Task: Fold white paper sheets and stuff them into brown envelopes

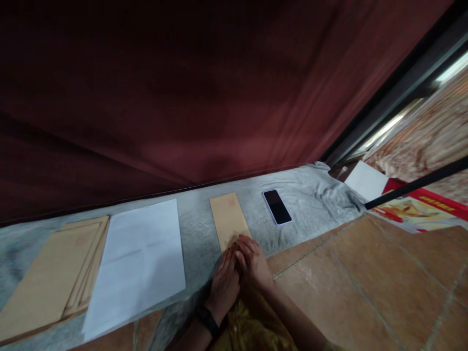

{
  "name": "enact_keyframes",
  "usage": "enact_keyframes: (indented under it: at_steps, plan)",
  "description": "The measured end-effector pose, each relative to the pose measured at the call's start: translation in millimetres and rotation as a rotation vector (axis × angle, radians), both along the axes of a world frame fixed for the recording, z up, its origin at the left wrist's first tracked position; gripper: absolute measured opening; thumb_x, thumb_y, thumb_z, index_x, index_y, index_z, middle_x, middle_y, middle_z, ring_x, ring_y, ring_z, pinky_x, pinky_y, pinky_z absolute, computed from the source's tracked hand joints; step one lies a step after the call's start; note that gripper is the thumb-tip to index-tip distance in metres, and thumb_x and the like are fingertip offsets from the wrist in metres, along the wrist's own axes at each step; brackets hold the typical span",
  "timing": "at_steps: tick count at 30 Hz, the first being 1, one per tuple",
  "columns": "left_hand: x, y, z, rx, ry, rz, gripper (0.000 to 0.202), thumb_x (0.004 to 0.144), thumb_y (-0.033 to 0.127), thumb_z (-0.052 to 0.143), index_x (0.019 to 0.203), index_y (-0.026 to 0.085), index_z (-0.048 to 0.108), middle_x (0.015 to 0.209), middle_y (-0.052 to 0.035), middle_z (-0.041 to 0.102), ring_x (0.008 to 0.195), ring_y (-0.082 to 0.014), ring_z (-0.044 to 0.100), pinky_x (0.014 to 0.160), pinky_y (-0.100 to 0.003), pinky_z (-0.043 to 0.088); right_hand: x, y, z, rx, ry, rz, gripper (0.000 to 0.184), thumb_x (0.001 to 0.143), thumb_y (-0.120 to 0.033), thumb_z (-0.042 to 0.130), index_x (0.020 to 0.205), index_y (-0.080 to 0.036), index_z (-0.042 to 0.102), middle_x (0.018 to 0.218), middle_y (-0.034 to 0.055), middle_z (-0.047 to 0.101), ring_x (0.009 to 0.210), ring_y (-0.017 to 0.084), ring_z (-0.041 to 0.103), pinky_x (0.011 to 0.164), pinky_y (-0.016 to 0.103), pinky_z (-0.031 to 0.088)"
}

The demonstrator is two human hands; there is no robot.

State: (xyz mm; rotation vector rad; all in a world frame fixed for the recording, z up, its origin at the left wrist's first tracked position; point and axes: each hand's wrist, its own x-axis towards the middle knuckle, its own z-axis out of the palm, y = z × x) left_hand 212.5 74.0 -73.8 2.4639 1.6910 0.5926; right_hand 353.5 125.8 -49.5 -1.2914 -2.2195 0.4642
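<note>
Left hand (pixel 225 278) and right hand (pixel 255 262) meet over brown envelope (pixel 228 217) near phone (pixel 277 207); gripping or merely pressing, cannot tell

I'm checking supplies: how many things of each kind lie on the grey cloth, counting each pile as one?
Lone brown rectangular paper envelope: 1
Pile of brown paper envelopes: 1
White rectangular paper, sheet or pile: 1
Black-screened phone with lilac edge: 1
Total: 4
</note>
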Motion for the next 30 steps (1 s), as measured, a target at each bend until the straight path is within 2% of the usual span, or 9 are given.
enact_keyframes:
  at_steps: [2, 5, 12, 16, 20, 22, 24, 27, 30]
  plan:
    - [0, 0, -2.3, 0.024, -0.020, 0.014, 0.065, 0.092, 0.007, 0.037, 0.156, 0.014, 0.026, 0.155, -0.0161, 0.045, 0.145, -0.0235, 0.041, 0.115, -0.043, 0.044, -4, -6, -2.9, 0.020, -0.066, 0.086, 0.048, 0.104, -0.029, 0.039, 0.149, -0.015, 0.042, 0.149, 0.0137, 0.051, 0.139, 0.025, 0.044, 0.117, 0.048, 0.037]
    - [-4, -4, -2.7, 0.038, -0.001, 0.031, 0.067, 0.092, 0.010, 0.036, 0.157, 0.014, 0.022, 0.157, -0.0155, 0.043, 0.146, -0.0240, 0.038, 0.116, -0.045, 0.043, 0, -9, -6.1, 0.054, -0.164, 0.125, 0.057, 0.104, -0.032, 0.040, 0.157, -0.015, 0.029, 0.156, 0.0133, 0.043, 0.146, 0.024, 0.037, 0.119, 0.048, 0.035]
    - [-31, -18, -9.1, 0.083, 0.124, 0.094, 0.064, 0.094, 0.032, 0.049, 0.153, 0.012, 0.034, 0.152, -0.0180, 0.048, 0.143, -0.0297, 0.044, 0.113, -0.046, 0.045, 14, -13, -11.2, 0.098, -0.286, 0.100, 0.069, 0.099, -0.032, 0.049, 0.159, -0.010, 0.022, 0.161, 0.0167, 0.031, 0.149, 0.028, 0.031, 0.119, 0.048, 0.034]
    - [-39, -20, -5.6, 0.075, 0.125, 0.115, 0.053, 0.095, 0.024, 0.043, 0.147, 0.013, 0.044, 0.147, -0.0159, 0.054, 0.138, -0.0274, 0.050, 0.110, -0.043, 0.047, 13, -14, -14.9, 0.125, -0.300, 0.088, 0.072, 0.099, -0.034, 0.051, 0.160, -0.011, 0.019, 0.161, 0.0173, 0.032, 0.148, 0.029, 0.032, 0.119, 0.049, 0.034]
    - [-37, -7, 11.6, 0.015, 0.016, 0.182, 0.039, 0.096, 0.019, 0.039, 0.130, 0.017, 0.060, 0.138, -0.0124, 0.062, 0.126, -0.0243, 0.059, 0.103, -0.041, 0.051, 10, -14, -17.0, 0.150, -0.302, 0.067, 0.072, 0.099, -0.035, 0.052, 0.159, -0.011, 0.020, 0.159, 0.0176, 0.035, 0.147, 0.029, 0.034, 0.119, 0.049, 0.035]
    - [-34, 6, 21.3, -0.032, -0.057, 0.256, 0.030, 0.096, 0.021, 0.041, 0.114, 0.019, 0.065, 0.125, -0.0098, 0.067, 0.112, -0.0229, 0.064, 0.096, -0.039, 0.053, 9, -14, -17.3, 0.153, -0.302, 0.058, 0.073, 0.099, -0.036, 0.053, 0.159, -0.011, 0.020, 0.159, 0.0177, 0.035, 0.147, 0.030, 0.035, 0.118, 0.049, 0.035]
    - [-31, 19, 28.6, -0.061, -0.106, 0.348, 0.023, 0.095, 0.023, 0.044, 0.104, 0.020, 0.065, 0.110, -0.0088, 0.069, 0.100, -0.0225, 0.065, 0.089, -0.038, 0.053, 8, -14, -17.5, 0.160, -0.294, 0.048, 0.073, 0.099, -0.038, 0.053, 0.159, -0.012, 0.021, 0.159, 0.0171, 0.035, 0.147, 0.029, 0.035, 0.118, 0.049, 0.036]
    - [-28, 35, 33.4, -0.063, -0.117, 0.459, 0.022, 0.091, 0.025, 0.052, 0.110, 0.017, 0.059, 0.101, -0.0097, 0.068, 0.097, -0.0244, 0.063, 0.085, -0.038, 0.052, 6, -13, -18.3, 0.185, -0.278, 0.030, 0.072, 0.099, -0.038, 0.054, 0.159, -0.013, 0.024, 0.158, 0.0161, 0.038, 0.146, 0.028, 0.037, 0.118, 0.047, 0.037]
    - [-25, 42, 32.8, -0.100, -0.082, 0.490, 0.030, 0.088, 0.027, 0.057, 0.116, 0.015, 0.056, 0.100, -0.0111, 0.070, 0.094, -0.0251, 0.065, 0.082, -0.037, 0.051, 5, -12, -19.9, 0.198, -0.279, 0.017, 0.072, 0.098, -0.038, 0.056, 0.158, -0.011, 0.026, 0.157, 0.0166, 0.039, 0.145, 0.029, 0.039, 0.116, 0.048, 0.039]
